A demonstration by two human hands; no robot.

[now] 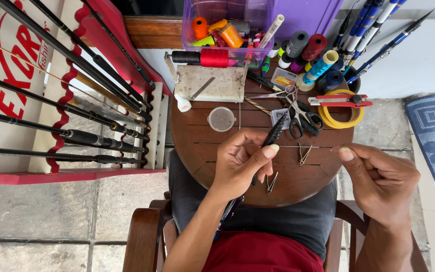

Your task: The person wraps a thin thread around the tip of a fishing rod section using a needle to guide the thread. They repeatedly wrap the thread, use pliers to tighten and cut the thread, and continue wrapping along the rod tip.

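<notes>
Black and slim, the fishing rod section (273, 137) sits in the left hand (240, 161), thumb pressed over it and fingers curled round — its tip juts up past the thumb, and the lower part runs down under the wrist toward the lap. A fine thread (298, 146) stretches taut from just beyond that grip across to the right hand (378, 179), whose thumb and forefinger pinch its far end.

Judging from this, the risk is in the tension: pull harder with the right hand and so thin a line could snap, or slip out of the pinch and go slack. Just below the thread lie two wire rod guides (304, 153) on the round wooden table (202, 138) — a dropped wrist could sweep them off. Black scissors (303, 118) lie just above the line, where a loose thread might snag.
</notes>
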